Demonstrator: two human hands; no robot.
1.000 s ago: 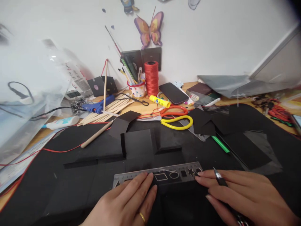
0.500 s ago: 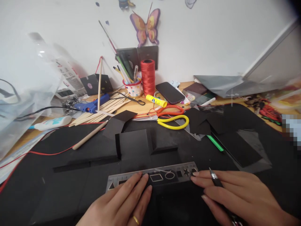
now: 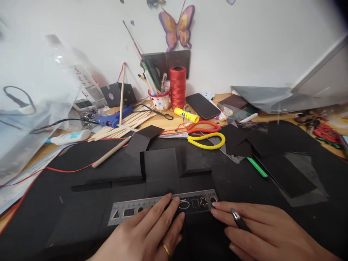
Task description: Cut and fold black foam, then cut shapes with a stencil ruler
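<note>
A clear stencil ruler [image 3: 195, 204] with cut-out shapes lies across folded black paper [image 3: 160, 165]. My left hand [image 3: 152, 232], a gold ring on one finger, rests on the ruler's middle with its fingers stretched flat. At the ruler's right end, the fingertips of my right hand [image 3: 261, 230] touch the edge beside the hexagon cut-out. Tucked between that hand's fingers is a black pen [image 3: 239, 219], its silver tip pointing up and away; the rest is hidden by the hand.
Scissors [image 3: 208, 140] with red and yellow handles lie beyond the paper. Behind them are a glue stick [image 3: 186, 115], phone [image 3: 203, 106], red thread spool [image 3: 178, 88] and pen cup [image 3: 160, 99]. Wooden sticks [image 3: 108, 135] and a blue glue gun [image 3: 112, 117] sit left; black paper pieces [image 3: 288, 174] lie right.
The ruler has slid left over the paper, beneath my left hand. My right hand has moved left with its end, still holding the pen. The whole view has shifted slightly.
</note>
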